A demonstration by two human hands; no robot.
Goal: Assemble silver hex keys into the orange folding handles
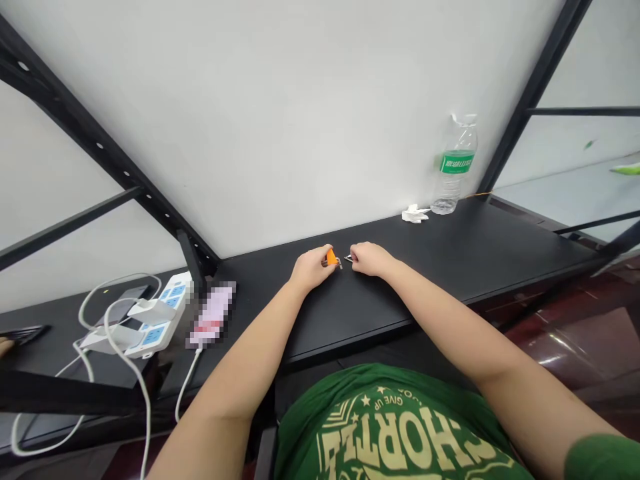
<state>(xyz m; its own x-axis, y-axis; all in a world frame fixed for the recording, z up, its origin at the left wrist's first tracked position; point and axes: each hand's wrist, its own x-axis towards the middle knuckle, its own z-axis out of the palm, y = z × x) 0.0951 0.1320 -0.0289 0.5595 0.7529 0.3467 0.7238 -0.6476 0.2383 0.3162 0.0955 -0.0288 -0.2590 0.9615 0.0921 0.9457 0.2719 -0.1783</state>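
My left hand (311, 268) is closed on a small orange object with a bent silver metal part (331, 257), held just above the black tabletop (360, 303). The metal end sticks out to the right, and the fingers hide the rest. Across a narrow gap, my right hand (367, 259) pinches a small thin silver metal piece (349, 258) that points left at the orange object. Most of that piece is covered by the fingers, so its kind is unclear. The two held things are apart.
A clear plastic bottle (454, 167) with a green label stands at the back right, beside crumpled white tissue (415, 213). On the left lie a phone (213, 313) on a white cable and a power strip (167, 313) with chargers. Black metal frame posts (105, 140) flank the table.
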